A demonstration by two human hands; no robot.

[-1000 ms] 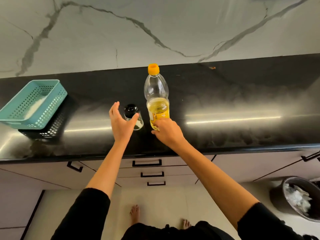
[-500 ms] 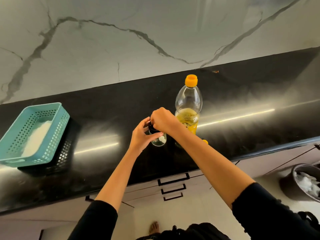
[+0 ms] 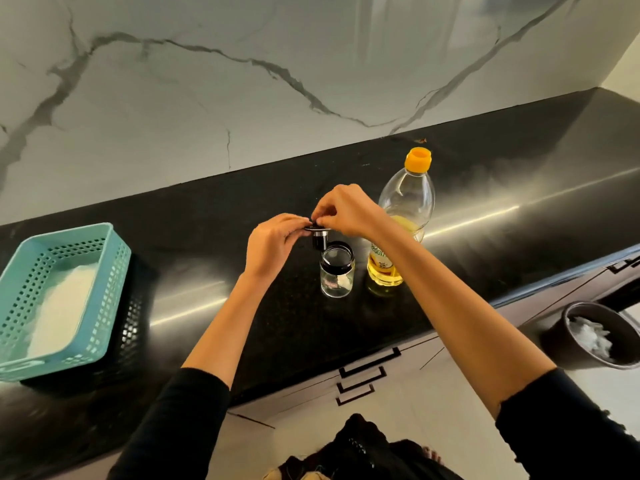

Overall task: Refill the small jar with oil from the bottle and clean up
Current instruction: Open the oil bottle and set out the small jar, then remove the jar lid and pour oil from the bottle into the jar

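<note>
Currently both hands meet just above the small jar.

- Left hand (image 3: pixel 273 245): fingers curled, pinching the black lid (image 3: pixel 317 235) from the left.
- Right hand (image 3: pixel 346 211): fingers bent, pinching the same lid from above and from the right.
- Lid: off the jar, hanging just far-left of the mouth with its plug end pointing down.
- Small jar (image 3: pixel 336 275): upright on the black tabletop (image 3: pixel 519 244), mouth open, neither hand on it. It looks near empty, but I cannot tell whether a film of oil remains.
- Bottle (image 3: pixel 403 209): upright just right of the jar, orange cap (image 3: pixel 419 161) on, oil in its lower part.

Step in hand (judgement): parking the lid before the pour.

Notes for doing it well:
- Pass the lid to the left hand alone.
- Set it down on the left of the jar, plug end up, so any oil on it stays off the tabletop and out of the pour path.
- Nothing steadies the jar, so keep wrists from brushing it.
- The freed right hand then takes the bottle cap.
- Leave jar and bottle near each other for a short pour.

Outward:
- Teal basket (image 3: pixel 114 271) at the left, something white inside.
- Dark bin (image 3: pixel 554 341) at the near right, off the tabletop, holding crumpled white material.
</note>
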